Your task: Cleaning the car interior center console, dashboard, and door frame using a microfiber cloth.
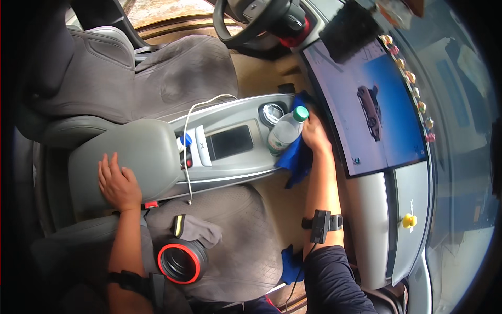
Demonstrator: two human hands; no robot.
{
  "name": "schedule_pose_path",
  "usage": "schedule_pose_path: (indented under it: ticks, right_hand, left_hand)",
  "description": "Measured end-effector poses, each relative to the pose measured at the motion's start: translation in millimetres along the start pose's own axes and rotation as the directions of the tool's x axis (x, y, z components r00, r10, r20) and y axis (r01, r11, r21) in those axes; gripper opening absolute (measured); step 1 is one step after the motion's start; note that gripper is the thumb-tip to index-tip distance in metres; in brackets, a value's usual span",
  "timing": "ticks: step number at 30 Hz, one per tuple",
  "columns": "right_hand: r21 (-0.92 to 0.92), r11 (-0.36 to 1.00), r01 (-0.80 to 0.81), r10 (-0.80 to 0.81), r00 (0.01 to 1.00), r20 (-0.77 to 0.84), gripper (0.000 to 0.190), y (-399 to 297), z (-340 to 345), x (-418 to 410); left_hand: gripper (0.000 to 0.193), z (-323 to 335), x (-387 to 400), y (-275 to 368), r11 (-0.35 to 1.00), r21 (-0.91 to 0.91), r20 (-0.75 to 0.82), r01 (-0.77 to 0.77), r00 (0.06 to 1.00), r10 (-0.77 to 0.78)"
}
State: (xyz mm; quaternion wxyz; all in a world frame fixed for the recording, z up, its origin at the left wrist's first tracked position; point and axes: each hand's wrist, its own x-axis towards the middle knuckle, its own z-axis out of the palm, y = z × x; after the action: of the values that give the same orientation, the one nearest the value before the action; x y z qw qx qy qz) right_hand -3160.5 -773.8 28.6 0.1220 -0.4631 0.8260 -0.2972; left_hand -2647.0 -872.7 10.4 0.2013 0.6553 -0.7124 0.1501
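Observation:
My left hand [119,183] rests flat on the grey padded armrest lid [153,145] of a car's centre console, fingers a little apart and holding nothing. At the console's front end, beside the large touchscreen, my right hand [315,131] grips a blue cloth [296,159] that hangs over the console edge; its fingertips are mostly hidden. A clear plastic bottle with a green cap [283,131] leans just left of that hand. Next to the bottle, a clear-lidded round container [271,114] sits in the cup holder. A dark phone-like rectangle [231,143] lies in the console tray.
A white cable [186,157] crosses the console. On the near seat [243,235] lie a grey cloth item [202,230] and a black cylindrical container with a red rim [179,263]. The touchscreen [368,114], steering wheel [251,23] and small dashboard figures [410,76] border the space.

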Motion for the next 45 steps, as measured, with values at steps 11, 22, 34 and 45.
schedule_pose_path:
  ticks: [11,22,34,45]
  right_hand:
    - [0.019,0.944,0.329,-0.322,0.907,0.271,0.051,-48,11,82]
    - [0.052,0.971,0.234,-0.234,0.972,-0.014,0.054,-29,12,14]
    - [0.003,0.998,0.069,-0.061,0.902,-0.427,0.043,-19,63,-176]
    - [0.936,-0.191,-0.295,0.13,0.938,0.322,0.073,-26,6,-274]
  left_hand:
    - [0.044,-7,1,-2,1.0,-0.026,0.009,-0.016,1.0,0.017]
    - [0.043,-6,2,-2,1.0,-0.018,0.018,-0.001,1.0,0.001]
    - [0.04,7,-2,-13,1.0,-0.013,-0.05,-0.028,0.998,0.027]
    - [0.039,14,6,-2,0.999,-0.015,-0.024,0.044,0.999,-0.044]
